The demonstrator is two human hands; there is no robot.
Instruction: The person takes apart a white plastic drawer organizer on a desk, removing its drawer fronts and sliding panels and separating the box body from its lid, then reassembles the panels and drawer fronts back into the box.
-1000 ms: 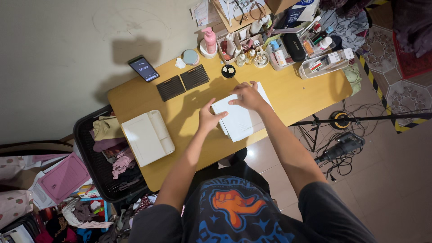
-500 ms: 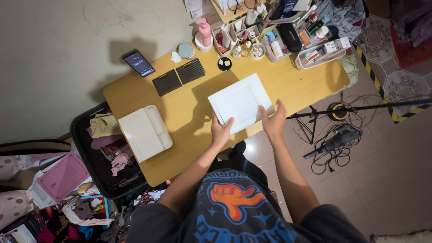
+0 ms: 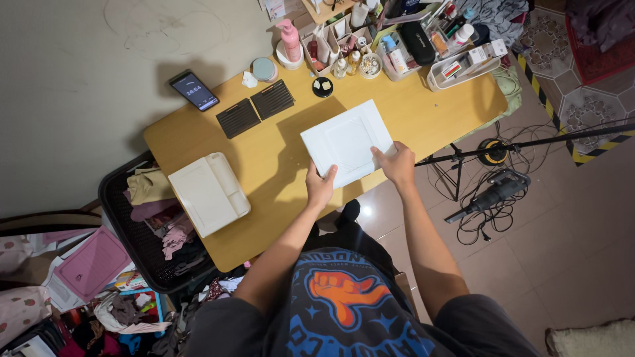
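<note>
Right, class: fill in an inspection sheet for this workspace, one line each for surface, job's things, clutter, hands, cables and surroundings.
Surface: wooden table.
Job's things: white square panel, flat on the table.
Clutter: phone, two dark grilles, white tray, bottles and organisers at the far edge.
Hands: left hand and right hand grip the panel's near edge.
Cables: coiled cables on the floor.
Surroundings: open suitcase of clothes, tiled floor.

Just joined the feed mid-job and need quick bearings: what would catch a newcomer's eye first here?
First, the white square panel in the middle of the wooden table, gripped at its near edge by the left hand and right hand. Next, the white compartment tray near the table's left edge, above an open suitcase of clothes. Along the far edge sit a lit phone, two dark slatted grilles and crowded toiletry organisers.
</note>
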